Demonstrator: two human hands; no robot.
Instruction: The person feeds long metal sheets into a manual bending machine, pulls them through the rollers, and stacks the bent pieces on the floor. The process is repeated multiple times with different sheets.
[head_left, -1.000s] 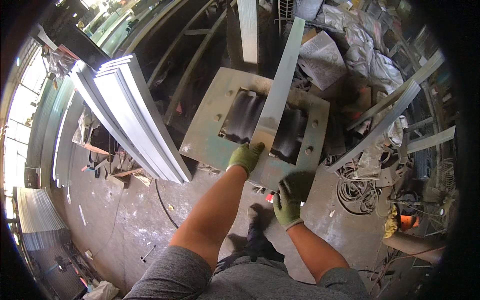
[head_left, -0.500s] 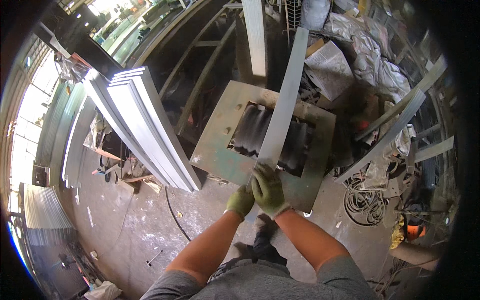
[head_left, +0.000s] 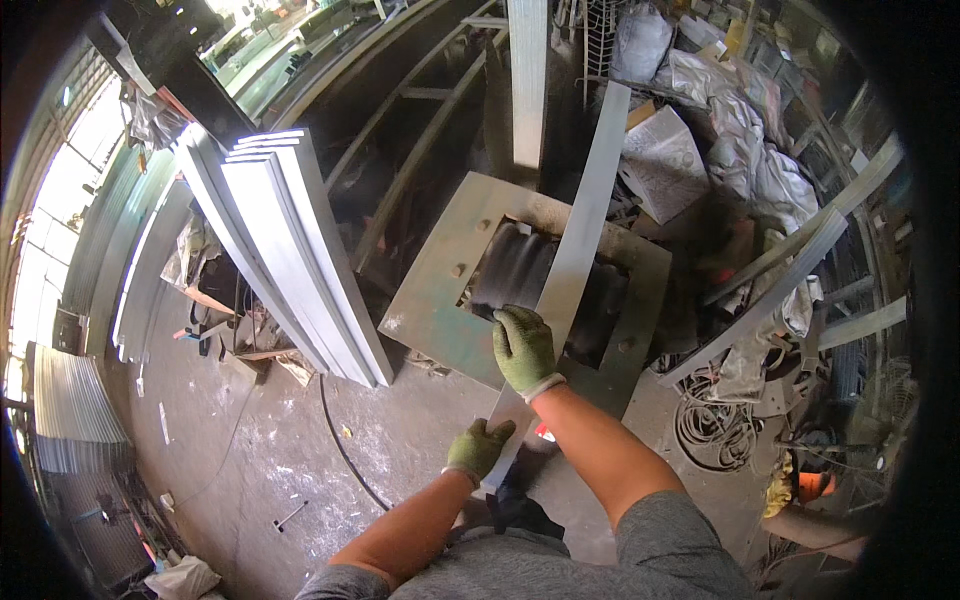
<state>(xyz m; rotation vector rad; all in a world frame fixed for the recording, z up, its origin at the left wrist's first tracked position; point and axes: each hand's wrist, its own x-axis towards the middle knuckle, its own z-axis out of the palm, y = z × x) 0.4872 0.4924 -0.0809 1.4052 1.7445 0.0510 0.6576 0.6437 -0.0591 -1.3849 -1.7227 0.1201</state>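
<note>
A long, flat, pale metal bar [head_left: 580, 240] slants across the machine frame in front of me, its lower end close to my body. My right hand [head_left: 525, 350], in a green work glove, is closed on the bar around its middle, over the frame's near edge. Lower down, my gloved left hand [head_left: 480, 448] grips the bar's left edge near the low end; some of its fingers are hidden. Beneath the bar lies the green-grey steel frame [head_left: 435, 310], whose opening shows dark ridged rollers [head_left: 520, 262].
Several bright metal bars [head_left: 290, 240] lean upright on the left. A cable [head_left: 340, 440] crosses the floor. Coiled hose [head_left: 715, 425] and slanting bars [head_left: 765, 295] lie to the right, below white sacks [head_left: 780, 180]. Another person's arm [head_left: 815, 530] reaches in at lower right.
The bar has come down toward my body, its low end now nearer me. My right hand has moved up along it, and my left hand lower, so they are farther apart.
</note>
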